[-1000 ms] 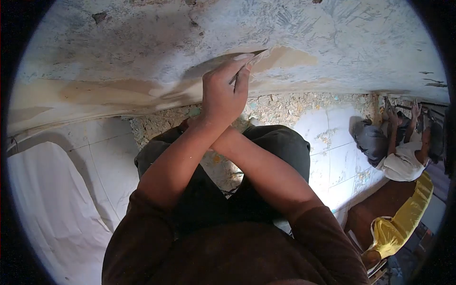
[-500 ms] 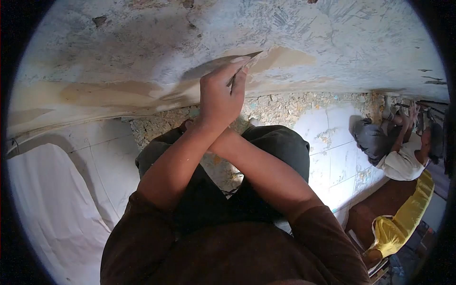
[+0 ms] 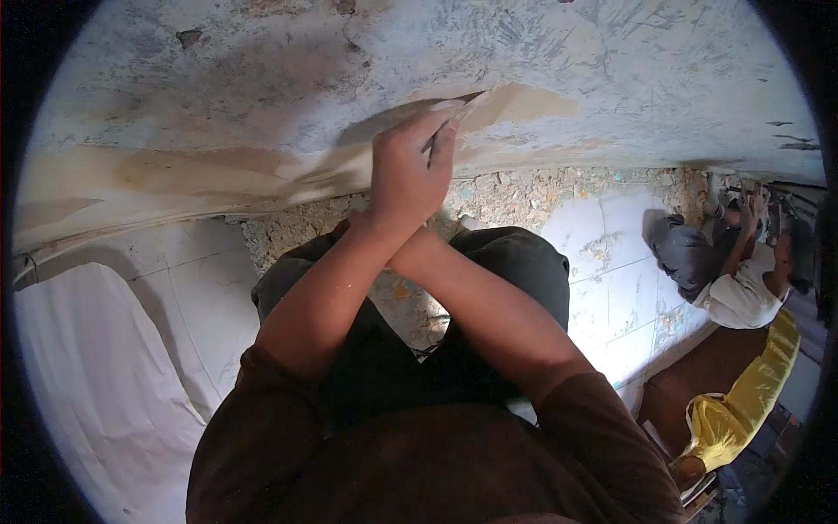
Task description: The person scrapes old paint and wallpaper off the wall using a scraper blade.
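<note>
My left hand [image 3: 410, 166] is closed round a thin scraper [image 3: 474, 97] and holds it against the wall. Its dark, pointed blade edge meets the border between pale rough paint and a bare tan patch [image 3: 528, 103]. Most of the tool is hidden by the fingers. The right forearm crosses beneath the left one. Only a small part of my right hand [image 3: 355, 218] shows beyond the left wrist, close to the base of the wall, so its fingers are hidden.
The painted wall [image 3: 611, 70] fills the top. Broken rubble flooring [image 3: 506, 194] runs along its base, beside white tiles [image 3: 602, 297]. A white cloth-like sheet [image 3: 96, 349] lies left. Another person [image 3: 742, 288] crouches at right, near a yellow cloth [image 3: 729, 428].
My left hand and the scraper have shifted very slightly to the right along the wall. A little more of my right hand shows past the left wrist.
</note>
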Demonstrator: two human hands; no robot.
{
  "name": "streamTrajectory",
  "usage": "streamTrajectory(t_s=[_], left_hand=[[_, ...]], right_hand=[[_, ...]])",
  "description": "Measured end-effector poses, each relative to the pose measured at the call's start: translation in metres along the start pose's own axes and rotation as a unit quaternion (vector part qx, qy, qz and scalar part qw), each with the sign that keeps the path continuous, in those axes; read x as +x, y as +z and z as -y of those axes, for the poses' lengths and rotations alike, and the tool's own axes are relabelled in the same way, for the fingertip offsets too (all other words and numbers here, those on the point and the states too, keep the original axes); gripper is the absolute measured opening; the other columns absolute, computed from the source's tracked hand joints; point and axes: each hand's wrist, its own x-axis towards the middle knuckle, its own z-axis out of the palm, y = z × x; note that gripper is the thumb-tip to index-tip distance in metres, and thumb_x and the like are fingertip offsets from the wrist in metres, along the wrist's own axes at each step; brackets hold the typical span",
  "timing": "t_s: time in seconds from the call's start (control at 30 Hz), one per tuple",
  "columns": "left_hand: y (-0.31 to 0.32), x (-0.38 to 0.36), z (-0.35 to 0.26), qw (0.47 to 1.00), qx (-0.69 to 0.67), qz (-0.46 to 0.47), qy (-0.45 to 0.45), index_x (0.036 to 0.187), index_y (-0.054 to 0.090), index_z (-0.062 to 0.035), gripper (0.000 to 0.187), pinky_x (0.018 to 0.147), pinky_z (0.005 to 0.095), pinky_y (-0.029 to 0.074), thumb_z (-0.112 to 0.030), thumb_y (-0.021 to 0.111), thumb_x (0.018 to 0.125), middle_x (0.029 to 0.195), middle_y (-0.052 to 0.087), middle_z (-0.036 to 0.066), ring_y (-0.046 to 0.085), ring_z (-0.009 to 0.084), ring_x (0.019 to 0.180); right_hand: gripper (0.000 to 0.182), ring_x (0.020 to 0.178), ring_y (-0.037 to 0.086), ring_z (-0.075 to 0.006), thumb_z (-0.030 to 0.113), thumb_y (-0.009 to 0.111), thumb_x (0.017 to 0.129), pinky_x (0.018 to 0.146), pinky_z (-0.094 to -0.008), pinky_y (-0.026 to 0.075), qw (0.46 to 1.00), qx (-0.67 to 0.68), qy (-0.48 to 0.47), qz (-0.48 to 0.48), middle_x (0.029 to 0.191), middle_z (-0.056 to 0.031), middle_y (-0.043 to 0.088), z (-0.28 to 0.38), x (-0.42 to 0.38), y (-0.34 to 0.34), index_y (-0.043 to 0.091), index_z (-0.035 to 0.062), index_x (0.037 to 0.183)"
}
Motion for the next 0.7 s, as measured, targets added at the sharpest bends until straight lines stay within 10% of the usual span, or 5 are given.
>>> streamTrajectory(t_s=[0.07,0.7], left_hand=[[-0.004,-0.002,0.003,1.0,-0.007,-0.009,-0.011,0.106,0.069,0.0011,0.019,0.079,0.0365,0.053,-0.005,0.062,0.089,0.099,0.069,0.022,0.069,0.0372,0.093],[-0.002,0.0,0.004,1.0,-0.011,-0.01,-0.014,0.109,0.069,0.0013,0.021,0.082,0.0365,0.054,-0.005,0.06,0.09,0.101,0.07,0.021,0.069,0.0365,0.096]], right_hand=[[0.029,0.109,0.056,-0.0288,0.034,0.06,0.088,0.097,-0.0409,0.041,0.99,0.079,0.089,0.076,0.11,-0.0121,0.063,0.011,0.005,-0.004,0.063,0.0108,0.105],[0.037,0.112,0.055,-0.0307,0.038,0.061,0.085,0.098,-0.0414,0.041,0.999,0.043,-0.02,-0.003,0.113,-0.0128,0.061,-0.015,0.008,0.031,0.063,0.0102,0.109]])
